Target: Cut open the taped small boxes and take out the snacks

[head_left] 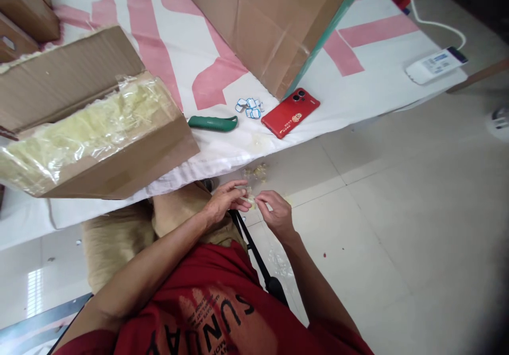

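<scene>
Past the table's front edge, my left hand [226, 201] and my right hand [276, 211] face each other over my lap. Between their fingertips sits a small pale, translucent piece [249, 199], too small to name. Its near end lies among my left fingers, which are partly stretched out. My right thumb and index finger pinch together at its other end. On the table edge ahead are a green box cutter [213, 123], a small pile of white labels with blue borders [249, 107] and a red phone [290, 113], all apart from my hands.
An open cardboard box [131, 169] at the left holds pale yellow pieces in clear plastic. A large carton [274, 31] stands at the back. A white device with a cable [435, 66] lies at the right table corner. Yellowish scraps [258, 172] lie on the tiled floor [358, 227].
</scene>
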Action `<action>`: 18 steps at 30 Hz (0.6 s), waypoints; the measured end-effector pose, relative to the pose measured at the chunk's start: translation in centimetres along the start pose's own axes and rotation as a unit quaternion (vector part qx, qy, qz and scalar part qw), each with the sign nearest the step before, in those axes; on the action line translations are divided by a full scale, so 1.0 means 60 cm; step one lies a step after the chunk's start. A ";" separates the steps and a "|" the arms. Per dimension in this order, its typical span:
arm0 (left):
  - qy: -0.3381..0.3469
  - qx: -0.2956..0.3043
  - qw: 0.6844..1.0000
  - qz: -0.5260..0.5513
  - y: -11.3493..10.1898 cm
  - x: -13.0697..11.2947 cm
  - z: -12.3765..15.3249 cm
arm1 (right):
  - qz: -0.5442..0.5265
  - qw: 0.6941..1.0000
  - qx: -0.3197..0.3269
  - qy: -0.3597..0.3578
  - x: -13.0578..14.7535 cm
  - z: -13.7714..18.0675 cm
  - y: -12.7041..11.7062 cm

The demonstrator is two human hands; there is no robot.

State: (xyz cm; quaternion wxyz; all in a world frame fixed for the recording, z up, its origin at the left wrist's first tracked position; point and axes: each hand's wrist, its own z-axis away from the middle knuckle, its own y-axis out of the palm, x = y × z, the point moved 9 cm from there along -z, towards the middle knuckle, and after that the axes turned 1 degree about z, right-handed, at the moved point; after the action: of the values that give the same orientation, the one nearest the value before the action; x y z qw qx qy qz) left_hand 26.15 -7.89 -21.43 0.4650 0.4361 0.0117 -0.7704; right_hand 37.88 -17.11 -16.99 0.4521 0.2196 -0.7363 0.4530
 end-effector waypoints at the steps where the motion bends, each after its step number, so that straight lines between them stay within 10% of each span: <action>1: -0.002 -0.010 1.000 -0.006 -0.005 0.003 -0.003 | 0.005 1.000 0.012 -0.015 0.006 0.002 0.003; 4: 0.003 -0.040 0.999 -0.031 -0.017 0.013 -0.012 | -0.012 0.998 0.050 -0.039 0.017 0.010 0.008; 9: 0.034 -0.048 0.996 -0.070 -0.007 0.009 -0.010 | -0.116 0.986 0.031 0.118 -0.037 0.011 0.001; 18: 0.074 -0.086 0.985 -0.127 -0.053 -0.033 0.020 | -0.022 0.990 0.009 0.138 -0.118 -0.014 -0.039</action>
State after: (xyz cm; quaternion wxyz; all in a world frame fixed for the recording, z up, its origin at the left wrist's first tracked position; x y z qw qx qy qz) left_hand 23.43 -5.20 -20.54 0.3971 0.4454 0.1671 -0.7849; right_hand 43.48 -18.17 -21.85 0.5571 0.1755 -0.6579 0.4754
